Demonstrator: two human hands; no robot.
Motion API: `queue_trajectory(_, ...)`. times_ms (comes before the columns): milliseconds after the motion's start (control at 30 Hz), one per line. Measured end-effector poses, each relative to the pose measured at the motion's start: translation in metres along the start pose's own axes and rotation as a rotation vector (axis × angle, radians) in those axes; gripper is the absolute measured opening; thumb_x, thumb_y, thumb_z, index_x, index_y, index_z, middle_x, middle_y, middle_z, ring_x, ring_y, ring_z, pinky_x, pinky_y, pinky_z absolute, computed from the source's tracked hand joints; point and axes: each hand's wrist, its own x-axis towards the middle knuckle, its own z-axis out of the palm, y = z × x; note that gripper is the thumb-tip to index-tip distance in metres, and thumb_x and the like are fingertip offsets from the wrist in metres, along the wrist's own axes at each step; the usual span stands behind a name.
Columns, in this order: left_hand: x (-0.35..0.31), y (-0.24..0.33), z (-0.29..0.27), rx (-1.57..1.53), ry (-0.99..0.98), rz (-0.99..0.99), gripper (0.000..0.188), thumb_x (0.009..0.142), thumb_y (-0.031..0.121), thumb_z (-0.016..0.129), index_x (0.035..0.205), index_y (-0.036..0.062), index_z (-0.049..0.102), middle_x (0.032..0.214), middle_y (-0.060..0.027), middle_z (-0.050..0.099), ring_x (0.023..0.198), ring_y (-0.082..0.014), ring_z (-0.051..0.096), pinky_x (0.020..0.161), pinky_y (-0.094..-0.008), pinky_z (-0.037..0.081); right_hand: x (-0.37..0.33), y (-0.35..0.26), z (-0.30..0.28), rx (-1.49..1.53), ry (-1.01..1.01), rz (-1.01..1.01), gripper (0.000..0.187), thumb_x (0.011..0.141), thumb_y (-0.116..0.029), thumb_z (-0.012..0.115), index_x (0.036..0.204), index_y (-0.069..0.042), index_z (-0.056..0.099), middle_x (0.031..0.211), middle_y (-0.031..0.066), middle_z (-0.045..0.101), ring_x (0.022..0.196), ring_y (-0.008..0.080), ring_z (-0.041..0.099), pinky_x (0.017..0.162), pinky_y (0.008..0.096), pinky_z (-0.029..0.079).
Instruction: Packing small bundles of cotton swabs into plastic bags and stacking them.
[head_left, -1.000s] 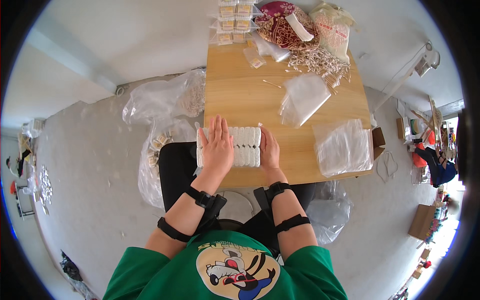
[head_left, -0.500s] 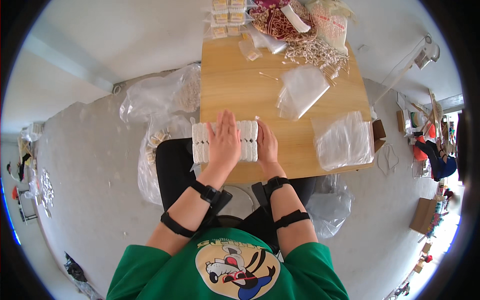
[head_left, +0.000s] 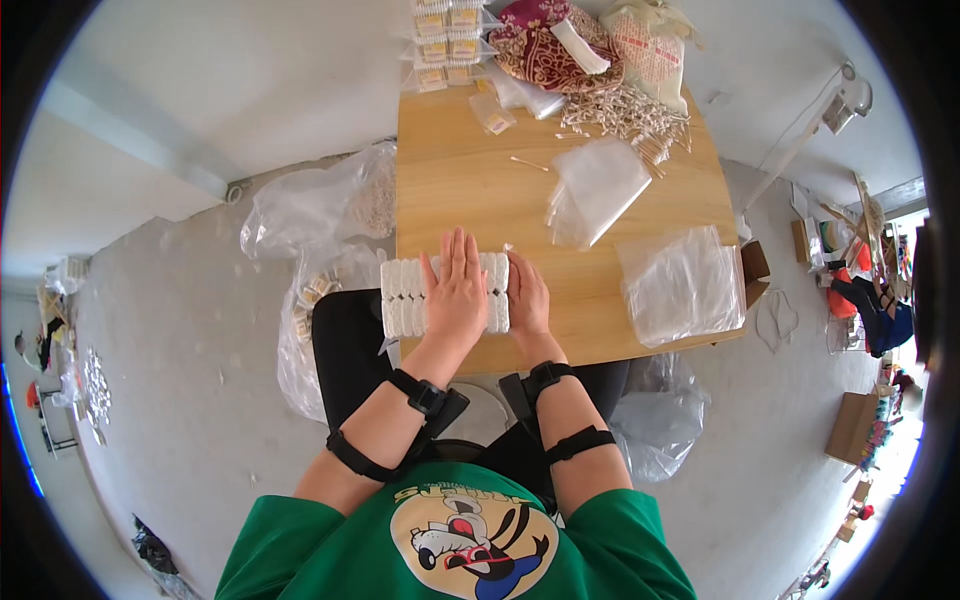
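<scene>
At the near left edge of the table lies a white block of bundled cotton swabs, lined up in two rows with their white tips facing up. My left hand rests flat across the top of it, fingers stretched away from me and the thumb apart. Against the block's right end, my right hand is pressed, its fingers extended along that side. Part of the bundles is hidden under my left palm. Clear plastic wrap shows at the block's lower left corner.
On the wooden table are clear bags, another bag stack, loose cotton swabs, patterned cloth, a cloth sack and stacked packed swabs. A large plastic bag lies left on the floor.
My left hand has shifted slightly to the right along the top of the block. My right hand stays against the right end. The whole view has moved a little.
</scene>
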Motion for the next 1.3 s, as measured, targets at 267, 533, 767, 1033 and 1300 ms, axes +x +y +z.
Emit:
queue_trajectory(267, 0.001, -0.005, -0.004, -0.081, -0.040, 0.079, 0.054, 0.096, 0.023, 0.041, 0.144, 0.0000, 0.027, 0.151, -0.0142, 0.026, 0.141, -0.0283, 0.023, 0.112, -0.0533, 0.015, -0.001, 0.000, 0.000, 0.044, -0.020, 0.065, 0.021, 0.095, -0.011, 0.051, 0.111, -0.003, 0.060, 0.107, 0.0166, 0.064, 0.097, 0.0337, 0.061, 0.083, 0.0378, 0.049)
queue_trajectory(533, -0.023, -0.126, 0.008, -0.629, 0.111, -0.578, 0.068, 0.095, 0.044, 0.047, 0.144, 0.0009, 0.028, 0.146, -0.0256, 0.029, 0.138, -0.0364, 0.026, 0.110, -0.0443, 0.025, -0.001, 0.019, 0.012, 0.119, 0.002, -0.008, 0.021, 0.092, -0.008, 0.052, 0.111, -0.003, 0.060, 0.110, 0.0163, 0.063, 0.101, 0.0352, 0.059, 0.087, 0.0377, 0.048)
queue_trajectory(767, -0.018, -0.098, -0.005, -0.213, 0.206, -0.228, 0.051, 0.093, 0.025, 0.051, 0.138, 0.0032, 0.039, 0.145, -0.0195, 0.034, 0.135, -0.0354, 0.030, 0.108, -0.0534, 0.025, -0.001, 0.024, 0.005, -0.058, -0.067, -0.030, 0.025, 0.088, -0.002, 0.051, 0.111, -0.004, 0.060, 0.118, 0.0157, 0.060, 0.107, 0.0345, 0.057, 0.090, 0.0377, 0.047)
queue_trajectory(1033, -0.035, -0.085, -0.030, -0.141, 0.137, 0.052, 0.036, 0.090, 0.023, 0.057, 0.122, 0.0071, 0.058, 0.143, -0.0174, 0.037, 0.134, -0.0343, 0.034, 0.108, -0.0567, 0.025, 0.000, 0.024, 0.004, -0.034, -0.055, -0.005, 0.025, 0.087, -0.001, 0.051, 0.110, -0.004, 0.061, 0.118, 0.0148, 0.060, 0.108, 0.0339, 0.057, 0.091, 0.0377, 0.047)
queue_trajectory(1300, 0.025, -0.113, -0.014, 0.089, 0.444, -0.321, 0.030, 0.090, 0.024, 0.056, 0.117, 0.0106, 0.062, 0.139, -0.0205, 0.040, 0.130, -0.0399, 0.036, 0.105, -0.0551, 0.030, -0.001, 0.026, 0.005, 0.044, -0.036, 0.023, 0.024, 0.088, -0.002, 0.051, 0.109, -0.004, 0.061, 0.118, 0.0155, 0.060, 0.108, 0.0339, 0.057, 0.092, 0.0373, 0.047)
